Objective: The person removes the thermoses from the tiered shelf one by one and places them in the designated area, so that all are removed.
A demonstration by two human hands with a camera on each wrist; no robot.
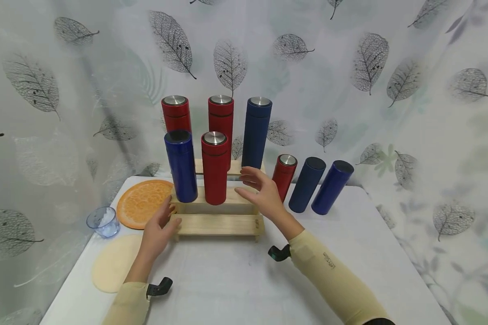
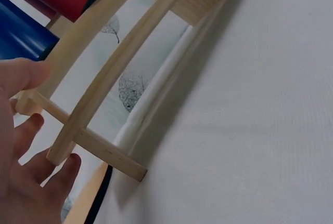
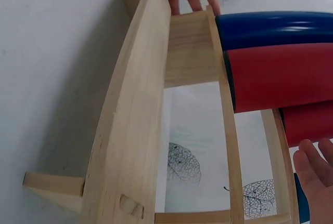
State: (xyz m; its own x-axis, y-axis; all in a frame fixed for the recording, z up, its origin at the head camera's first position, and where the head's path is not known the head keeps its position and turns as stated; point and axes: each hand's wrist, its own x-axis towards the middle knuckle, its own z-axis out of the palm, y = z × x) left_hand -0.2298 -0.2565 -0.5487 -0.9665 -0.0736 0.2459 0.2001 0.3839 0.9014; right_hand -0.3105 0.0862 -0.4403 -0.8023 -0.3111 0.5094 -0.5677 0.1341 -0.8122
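A tiered wooden rack [image 1: 217,225] carries several upright flasks. On its middle tier stand a bright blue flask [image 1: 181,167] and a red flask [image 1: 215,171]. Behind them, on the top tier, are a dark blue flask [image 1: 257,133] and two more red ones, a left red flask [image 1: 176,113] and a middle red flask [image 1: 221,113]. My left hand [image 1: 156,234] is at the rack's left end, fingers spread right beside the shelf ends. My right hand [image 1: 262,194] hovers by the right end of the middle tier, fingers loosely bent and nothing in them.
To the right of the rack stand a short red flask [image 1: 284,176], a dark blue flask [image 1: 307,185] and a bright blue flask [image 1: 332,187]. On the left lie an orange round mat [image 1: 140,203], a clear cup [image 1: 105,225] holding something white, and a pale round board [image 1: 114,266].
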